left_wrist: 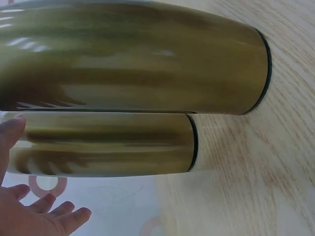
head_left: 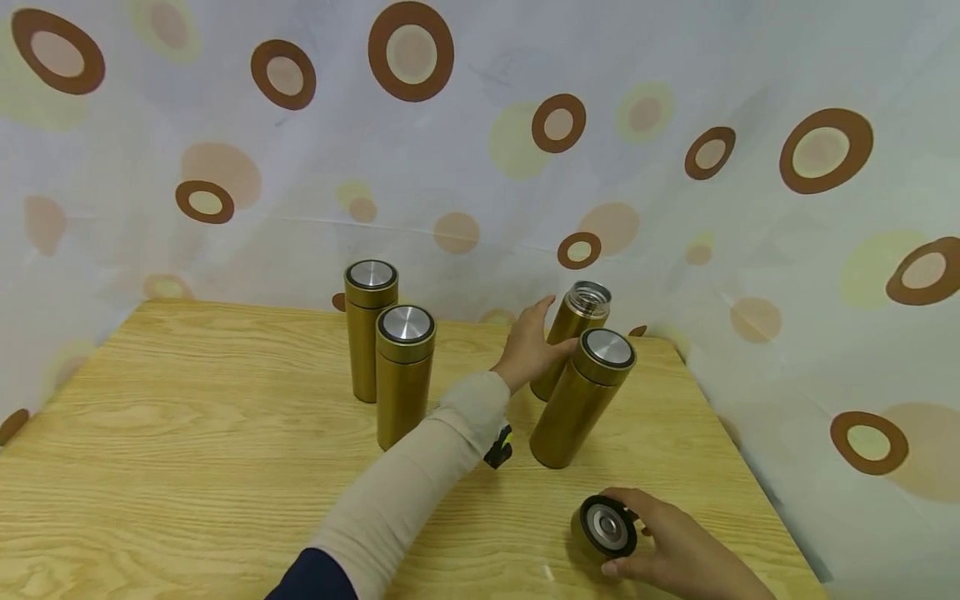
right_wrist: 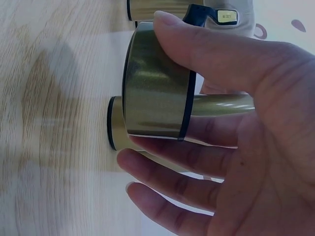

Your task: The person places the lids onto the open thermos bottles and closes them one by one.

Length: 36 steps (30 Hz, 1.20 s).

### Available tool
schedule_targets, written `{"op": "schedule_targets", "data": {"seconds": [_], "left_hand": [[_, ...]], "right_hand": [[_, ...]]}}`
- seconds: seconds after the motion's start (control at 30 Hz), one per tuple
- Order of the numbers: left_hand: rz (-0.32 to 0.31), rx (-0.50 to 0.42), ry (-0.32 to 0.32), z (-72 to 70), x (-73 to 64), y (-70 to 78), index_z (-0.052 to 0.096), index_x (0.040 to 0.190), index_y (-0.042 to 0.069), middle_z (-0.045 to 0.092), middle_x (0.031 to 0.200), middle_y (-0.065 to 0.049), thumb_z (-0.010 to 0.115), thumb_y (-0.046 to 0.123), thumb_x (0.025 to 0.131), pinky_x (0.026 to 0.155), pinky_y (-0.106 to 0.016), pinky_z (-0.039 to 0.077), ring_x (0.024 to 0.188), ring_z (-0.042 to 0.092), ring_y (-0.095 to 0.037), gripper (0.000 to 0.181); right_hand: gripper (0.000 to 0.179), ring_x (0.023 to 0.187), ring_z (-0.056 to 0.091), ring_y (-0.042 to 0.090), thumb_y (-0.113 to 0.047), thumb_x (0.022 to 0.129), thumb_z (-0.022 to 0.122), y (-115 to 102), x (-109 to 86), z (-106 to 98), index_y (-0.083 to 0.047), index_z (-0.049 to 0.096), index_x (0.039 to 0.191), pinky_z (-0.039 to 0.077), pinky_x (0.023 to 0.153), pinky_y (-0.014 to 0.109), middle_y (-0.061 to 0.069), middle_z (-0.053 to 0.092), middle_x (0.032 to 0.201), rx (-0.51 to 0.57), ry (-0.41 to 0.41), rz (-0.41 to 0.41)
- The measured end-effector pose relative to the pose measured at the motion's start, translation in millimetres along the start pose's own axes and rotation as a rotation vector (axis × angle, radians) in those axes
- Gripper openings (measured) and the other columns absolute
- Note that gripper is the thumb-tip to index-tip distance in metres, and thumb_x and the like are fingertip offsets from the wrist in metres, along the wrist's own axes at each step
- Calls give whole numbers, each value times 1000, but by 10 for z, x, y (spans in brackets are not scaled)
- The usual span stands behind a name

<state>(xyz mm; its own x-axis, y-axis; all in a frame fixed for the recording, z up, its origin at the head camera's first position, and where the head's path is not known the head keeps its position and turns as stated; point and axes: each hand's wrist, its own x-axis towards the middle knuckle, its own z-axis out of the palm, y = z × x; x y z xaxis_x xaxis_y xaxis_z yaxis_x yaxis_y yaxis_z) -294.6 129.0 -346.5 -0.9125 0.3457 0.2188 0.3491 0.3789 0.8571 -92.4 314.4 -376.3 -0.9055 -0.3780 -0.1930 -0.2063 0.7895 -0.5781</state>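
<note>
My right hand (head_left: 678, 546) holds a gold flask lid (head_left: 608, 528) by its sides, low over the front right of the table. The lid's dark-rimmed underside shows in the head view; its gold side (right_wrist: 157, 81) fills the thumb-to-finger gap in the right wrist view. At the back right, my left hand (head_left: 531, 348) reaches beside a lidless gold flask (head_left: 577, 321) with a bare steel neck. Its fingers are spread, thumb (left_wrist: 11, 132) close against that flask's body (left_wrist: 108, 145). Just in front stands a gold flask (head_left: 573, 412) with its lid on.
Two more lidded gold flasks, one behind (head_left: 365, 342) and one in front (head_left: 405, 392), stand upright left of my left forearm. The wooden table (head_left: 187, 433) meets a patterned sheet (head_left: 337, 150) at the back and right. A black wrist strap (head_left: 498, 450) shows under the left sleeve.
</note>
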Motion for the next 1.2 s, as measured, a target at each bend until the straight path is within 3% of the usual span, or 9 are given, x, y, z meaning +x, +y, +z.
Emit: {"op": "schedule_targets", "data": {"seconds": [0.37, 0.67, 0.9, 1.2], "left_hand": [[-43, 10, 7, 84, 37, -91, 27, 151, 10, 37, 151, -9, 69, 29, 90, 112, -40, 34, 138, 36, -26, 77], [-18, 39, 6, 103, 52, -101, 28, 150, 8, 42, 148, -9, 68, 26, 91, 110, -37, 36, 135, 41, -25, 74], [-28, 20, 5, 126, 83, -76, 28, 151, 9, 43, 147, -9, 68, 25, 91, 109, -39, 38, 134, 42, -25, 73], [10, 43, -6, 144, 74, -108, 27, 150, 8, 44, 146, -10, 67, 20, 92, 108, -37, 39, 132, 44, -25, 72]], "right_hand": [[77, 112, 57, 23, -54, 76, 74, 32, -20, 13, -7, 50, 132, 54, 77, 31, 7, 57, 129, -16, 9, 4], [78, 112, 56, 32, -49, 76, 76, 40, -48, 39, -4, 49, 133, 54, 76, 37, 11, 56, 129, 3, 15, 4], [79, 112, 56, 26, -52, 76, 75, 43, -53, 33, -6, 49, 133, 54, 77, 34, 9, 56, 130, -8, 18, 10], [80, 113, 56, 37, -50, 76, 76, 66, -44, 51, -3, 47, 135, 54, 77, 34, 15, 55, 132, -11, -7, 9]]}}
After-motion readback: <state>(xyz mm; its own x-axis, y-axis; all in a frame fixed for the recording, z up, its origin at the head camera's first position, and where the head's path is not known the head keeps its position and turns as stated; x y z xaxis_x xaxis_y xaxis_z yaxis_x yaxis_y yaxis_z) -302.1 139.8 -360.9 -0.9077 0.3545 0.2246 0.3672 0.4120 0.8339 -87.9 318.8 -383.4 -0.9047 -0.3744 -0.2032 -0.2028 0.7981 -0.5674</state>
